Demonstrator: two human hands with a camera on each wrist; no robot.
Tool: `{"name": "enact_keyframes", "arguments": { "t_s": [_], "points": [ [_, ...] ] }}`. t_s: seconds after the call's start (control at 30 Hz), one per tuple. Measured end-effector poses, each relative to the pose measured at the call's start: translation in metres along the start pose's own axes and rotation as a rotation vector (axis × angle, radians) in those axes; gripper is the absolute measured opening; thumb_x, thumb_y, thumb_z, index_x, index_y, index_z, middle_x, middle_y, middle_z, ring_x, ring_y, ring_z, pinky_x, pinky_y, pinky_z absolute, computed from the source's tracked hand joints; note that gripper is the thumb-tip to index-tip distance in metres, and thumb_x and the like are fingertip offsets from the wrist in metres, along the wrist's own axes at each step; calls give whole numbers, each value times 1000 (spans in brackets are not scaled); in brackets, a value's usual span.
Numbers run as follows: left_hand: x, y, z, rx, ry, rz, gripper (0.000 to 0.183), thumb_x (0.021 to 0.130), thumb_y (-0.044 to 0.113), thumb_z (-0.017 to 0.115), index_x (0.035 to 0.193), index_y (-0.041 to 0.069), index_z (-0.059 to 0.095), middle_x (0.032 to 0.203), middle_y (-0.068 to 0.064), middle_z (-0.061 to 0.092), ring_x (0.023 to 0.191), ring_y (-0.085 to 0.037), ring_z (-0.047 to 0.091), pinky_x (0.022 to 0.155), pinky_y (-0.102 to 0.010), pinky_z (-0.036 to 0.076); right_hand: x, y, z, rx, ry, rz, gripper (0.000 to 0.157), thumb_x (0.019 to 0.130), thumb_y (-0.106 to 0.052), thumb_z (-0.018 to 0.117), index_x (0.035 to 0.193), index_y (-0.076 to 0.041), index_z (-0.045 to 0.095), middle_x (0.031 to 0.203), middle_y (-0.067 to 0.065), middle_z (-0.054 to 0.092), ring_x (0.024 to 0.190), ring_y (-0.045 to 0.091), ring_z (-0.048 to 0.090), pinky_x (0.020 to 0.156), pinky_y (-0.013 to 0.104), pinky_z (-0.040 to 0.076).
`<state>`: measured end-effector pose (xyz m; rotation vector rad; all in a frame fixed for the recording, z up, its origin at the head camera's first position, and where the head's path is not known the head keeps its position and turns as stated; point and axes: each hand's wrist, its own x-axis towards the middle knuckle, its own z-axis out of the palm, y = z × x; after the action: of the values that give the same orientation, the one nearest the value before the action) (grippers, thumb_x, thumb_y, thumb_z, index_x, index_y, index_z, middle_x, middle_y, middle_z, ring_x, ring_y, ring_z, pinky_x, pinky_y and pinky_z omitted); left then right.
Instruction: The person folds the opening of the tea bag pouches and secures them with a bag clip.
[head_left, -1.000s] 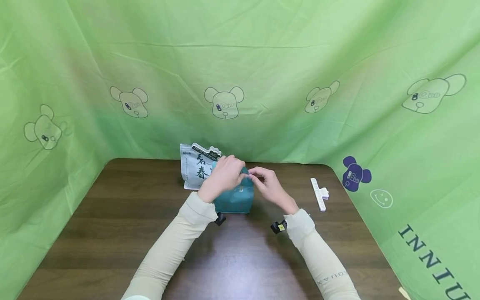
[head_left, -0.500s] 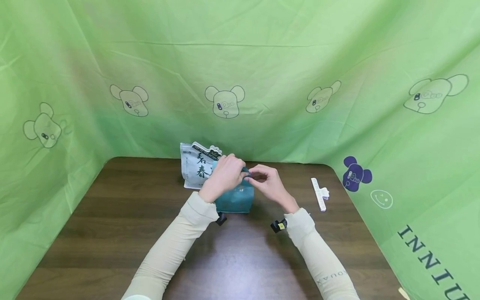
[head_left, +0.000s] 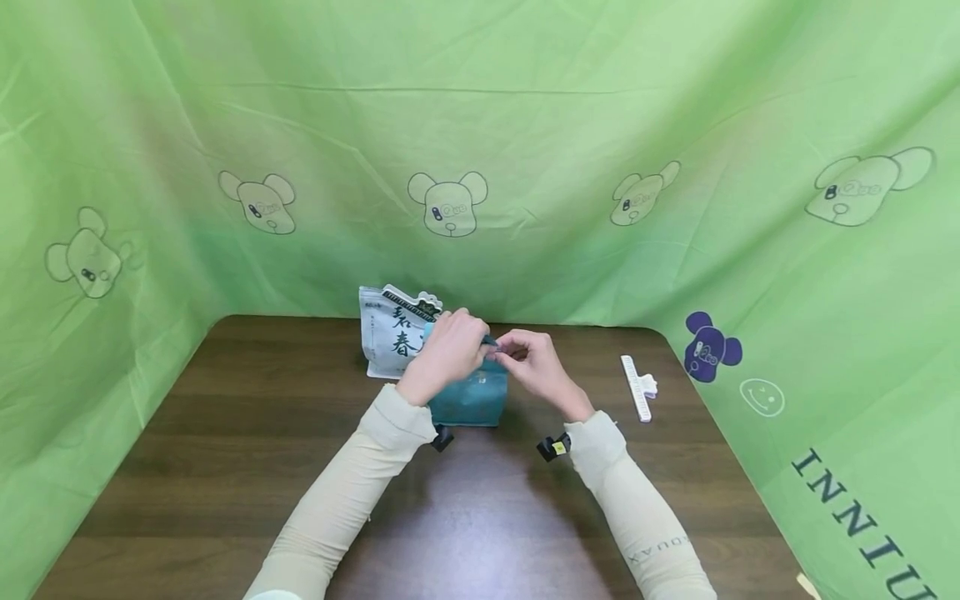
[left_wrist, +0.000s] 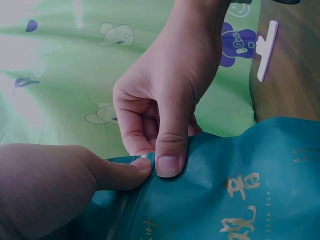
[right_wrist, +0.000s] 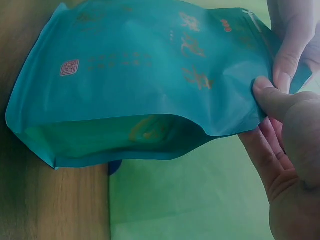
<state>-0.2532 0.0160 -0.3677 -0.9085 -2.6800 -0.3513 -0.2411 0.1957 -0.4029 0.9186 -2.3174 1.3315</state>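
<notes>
A teal zip-top pouch [right_wrist: 140, 75] with gold writing stands on the table, its top edge between both hands. My left hand [head_left: 450, 346] pinches that edge along the zip strip, as its thumb shows in the left wrist view. Close beside it, my right hand [left_wrist: 165, 85] pinches the same edge near the corner, thumb on the front and fingers behind. Behind the teal pouch and to its left stands a white pouch [head_left: 382, 342] with black writing. A white clip [head_left: 411, 302] sits across the white pouch's top; my left hand partly covers both pouches.
Another white clip [head_left: 637, 389] lies on the brown wooden table [head_left: 247, 467], right of my right hand. Green cloth [head_left: 525, 150] with printed bear heads hangs round the table's back and sides.
Both hands keep their pinch on the teal pouch's top edge. The right hand's fingers shift slightly along it, and the right forearm moves a little to the left.
</notes>
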Motion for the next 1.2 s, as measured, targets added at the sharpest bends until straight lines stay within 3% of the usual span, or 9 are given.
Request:
{"name": "enact_keyframes", "arguments": {
  "t_s": [0.3,0.6,0.8,0.93,1.1,1.2],
  "points": [
    [-1,0,-1,4,1,-16,19,95,25,73,83,11,75,81,-2,71,87,-26,62,79,-42,48,-3,3,1,35,67,-23,8,81,11,78,88,9,74,84,22,74,72,21,73,65,32,61],
    [-3,-4,-3,34,-16,-11,15,96,25,72,90,12,76,88,-3,73,89,-25,64,80,-41,50,0,0,3,15,68,-47,6,82,15,74,85,10,72,81,21,72,69,24,71,63,37,61],
    [-9,-10,-8,1,45,-4,8,93,15,73,91,8,71,86,-6,73,80,-26,68,73,-40,53,-1,14,7,10,104,-88,10,78,19,74,79,9,70,73,21,69,61,26,69,59,30,60],
    [-13,-12,-9,-54,72,3,14,93,19,75,90,6,70,83,-6,72,74,-25,68,69,-39,53,-2,32,13,-39,159,-151,13,77,18,75,77,6,72,71,17,69,59,27,69,57,25,58],
    [-14,-14,-8,-92,73,6,26,93,31,75,98,6,72,89,-7,74,79,-26,69,72,-39,55,-3,32,16,-167,207,-246,13,77,16,77,79,4,75,73,12,70,61,21,69,58,24,58],
    [-15,-15,-6,-85,72,9,21,94,25,75,100,5,72,92,-8,74,84,-27,70,78,-40,55,-4,30,19,-213,222,-265,11,78,15,77,80,4,75,73,12,70,61,20,69,57,24,58]
  ]
}}
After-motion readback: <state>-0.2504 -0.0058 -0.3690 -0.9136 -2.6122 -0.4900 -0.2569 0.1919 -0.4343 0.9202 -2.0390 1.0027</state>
